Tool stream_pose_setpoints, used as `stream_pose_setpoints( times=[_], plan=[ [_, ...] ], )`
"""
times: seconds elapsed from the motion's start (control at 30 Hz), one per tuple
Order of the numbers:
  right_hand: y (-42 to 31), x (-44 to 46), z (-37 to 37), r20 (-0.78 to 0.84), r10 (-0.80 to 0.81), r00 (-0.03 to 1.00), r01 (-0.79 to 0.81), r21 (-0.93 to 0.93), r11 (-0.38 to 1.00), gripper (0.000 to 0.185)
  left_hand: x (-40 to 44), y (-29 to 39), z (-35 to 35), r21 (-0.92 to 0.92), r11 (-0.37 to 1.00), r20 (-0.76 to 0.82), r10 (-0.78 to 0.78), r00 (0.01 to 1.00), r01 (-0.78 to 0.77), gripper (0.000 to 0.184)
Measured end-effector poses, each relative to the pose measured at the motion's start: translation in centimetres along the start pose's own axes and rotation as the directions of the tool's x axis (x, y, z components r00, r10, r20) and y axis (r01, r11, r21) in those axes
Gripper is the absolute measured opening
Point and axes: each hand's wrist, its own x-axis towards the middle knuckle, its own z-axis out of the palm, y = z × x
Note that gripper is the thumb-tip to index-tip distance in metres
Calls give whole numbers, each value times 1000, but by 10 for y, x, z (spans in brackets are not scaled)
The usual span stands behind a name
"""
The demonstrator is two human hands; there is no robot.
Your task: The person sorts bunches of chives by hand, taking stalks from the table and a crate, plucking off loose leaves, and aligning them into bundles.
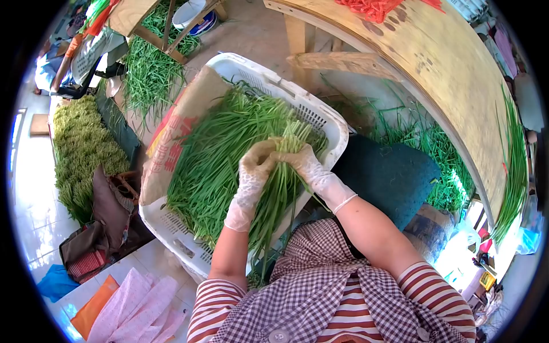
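A white plastic basket [337, 128] sits in front of me, partly lined with a brown printed paper sack [177, 126]. Long green chives [211, 148] fill it. Over the basket, both my hands wear thin translucent gloves and meet around a bunch of chives [294, 131], pale stem ends pointing away and the leaves hanging toward me. My left hand [260, 160] is closed at the left side of the bunch. Closed on its right side is my right hand [298, 160], fingers touching those of the left. Whether a tie lies under the fingers cannot be seen.
A curved wooden table [423, 63] runs along the right, with red strips [372, 7] and chives [509, 171] on it. Loose greens [151, 68] lie on the floor. Stacked chives [88, 148] stand at left, near another person's arm [64, 66]. A dark cushion [389, 177] is beside the basket.
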Motion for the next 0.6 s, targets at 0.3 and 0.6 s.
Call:
stream_pose_setpoints(
  times=[0.3,0.6],
  plan=[
    [-9,-38,31,343,-95,934,171,-199,965,38,35,-33,-27,-400,880,614,51,787,255,65],
    [-204,-123,2,-28,-625,780,625,74,777,40,-32,-110,-43,521,558,781,-5,625,-646,65]
  ],
)
